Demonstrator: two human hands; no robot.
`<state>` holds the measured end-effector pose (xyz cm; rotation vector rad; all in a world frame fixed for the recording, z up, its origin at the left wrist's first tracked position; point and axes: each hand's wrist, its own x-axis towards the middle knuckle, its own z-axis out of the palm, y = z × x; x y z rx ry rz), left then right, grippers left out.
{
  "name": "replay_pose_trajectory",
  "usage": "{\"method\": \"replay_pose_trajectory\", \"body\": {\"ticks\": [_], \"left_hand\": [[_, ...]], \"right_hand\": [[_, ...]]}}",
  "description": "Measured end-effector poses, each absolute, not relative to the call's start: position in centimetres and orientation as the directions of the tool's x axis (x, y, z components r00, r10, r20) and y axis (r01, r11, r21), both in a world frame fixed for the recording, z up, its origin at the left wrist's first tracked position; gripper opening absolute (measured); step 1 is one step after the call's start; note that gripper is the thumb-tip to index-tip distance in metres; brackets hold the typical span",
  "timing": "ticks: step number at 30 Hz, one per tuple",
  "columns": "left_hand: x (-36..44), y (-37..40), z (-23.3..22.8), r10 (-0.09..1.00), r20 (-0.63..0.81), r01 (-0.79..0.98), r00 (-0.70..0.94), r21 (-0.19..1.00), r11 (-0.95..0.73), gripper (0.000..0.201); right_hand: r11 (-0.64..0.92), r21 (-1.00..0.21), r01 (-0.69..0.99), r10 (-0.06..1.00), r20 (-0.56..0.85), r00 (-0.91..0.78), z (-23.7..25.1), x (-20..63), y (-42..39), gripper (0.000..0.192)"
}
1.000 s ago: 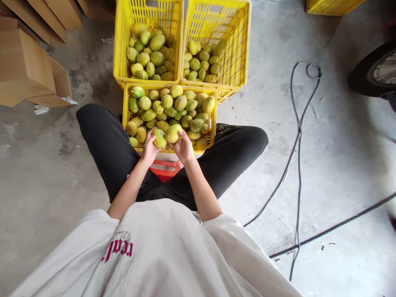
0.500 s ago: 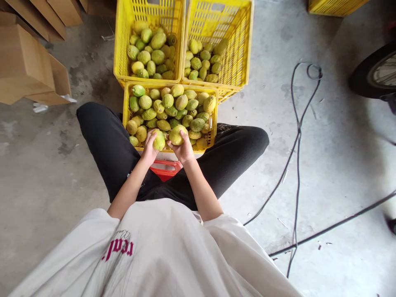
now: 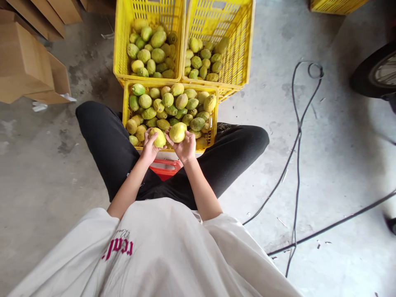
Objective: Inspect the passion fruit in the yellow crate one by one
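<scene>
My left hand (image 3: 149, 147) is closed around a yellow-green lemon (image 3: 158, 138), thumb on its upper left side. Close beside it, my right hand (image 3: 187, 148) holds a second, yellower lemon (image 3: 177, 132) in its fingers, with the palm turned partly up. Both hands are above the near edge of a low yellow crate (image 3: 213, 142) between my knees. Many green and yellow lemons (image 3: 167, 100) fill that crate, and the nearest are partly hidden by my hands.
Two deeper yellow crates, left (image 3: 118, 45) and right (image 3: 244, 49), stand behind, each with lemons at the bottom. Red plastic (image 3: 167, 172) shows below my hands. Cardboard boxes (image 3: 27, 62) are at left; a black cable (image 3: 299, 128) and a wheel (image 3: 375, 72) are at right.
Both lemons have been turned in my hands and show yellower sides. My right hand has rolled palm-up and its lemon sits slightly higher on the fingers. The crates stay put.
</scene>
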<state>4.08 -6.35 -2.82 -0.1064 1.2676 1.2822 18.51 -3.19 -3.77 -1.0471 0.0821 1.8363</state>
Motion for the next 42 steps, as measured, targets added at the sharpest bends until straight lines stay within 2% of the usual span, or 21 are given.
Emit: {"method": "replay_pose_trajectory", "body": {"ticks": [4,8,11,14,19,25,32,38,42], "left_hand": [[4.2,-6.5,-2.4,0.696,-0.689,-0.732,-0.202,0.578,0.360,0.054],[4.2,-6.5,-2.3,0.710,-0.680,-0.715,-0.183,0.588,0.379,0.052],[4.0,-6.4,-2.2,0.684,-0.704,-0.731,-0.191,0.567,0.380,0.036],[3.9,-6.2,-2.0,0.654,-0.731,-0.775,-0.195,0.523,0.354,0.015],[4.3,-5.9,-1.9,0.604,-0.771,-0.798,-0.204,0.488,0.354,0.011],[4.6,-6.2,-1.9,0.606,-0.750,-0.776,-0.266,0.539,0.327,0.037],[4.6,-6.2,-2.0,0.639,-0.732,-0.757,-0.237,0.551,0.351,0.042],[4.2,-6.6,-2.1,0.688,-0.704,-0.704,-0.173,0.577,0.413,0.063],[4.2,-6.3,-2.0,0.697,-0.697,-0.764,-0.168,0.539,0.355,0.059]], "right_hand": [[-0.549,-0.410,-0.729,0.704,-0.696,-0.139,-3.9,18.4,-3.4,0.031],[-0.556,-0.451,-0.698,0.724,-0.675,-0.140,-3.3,18.2,-3.6,0.037],[-0.564,-0.477,-0.674,0.731,-0.668,-0.139,-2.7,18.1,-3.5,0.038],[-0.544,-0.441,-0.713,0.723,-0.678,-0.132,-2.4,18.2,-3.3,0.036],[-0.543,-0.368,-0.755,0.716,-0.672,-0.188,-2.4,18.8,-3.2,0.038],[-0.546,-0.417,-0.727,0.755,-0.621,-0.211,-3.0,18.8,-3.4,0.041],[-0.559,-0.476,-0.679,0.775,-0.591,-0.223,-4.1,18.8,-3.5,0.053],[-0.559,-0.526,-0.641,0.795,-0.559,-0.235,-4.4,18.9,-3.7,0.050],[-0.551,-0.558,-0.621,0.799,-0.568,-0.199,-4.2,18.6,-3.7,0.047]]}}
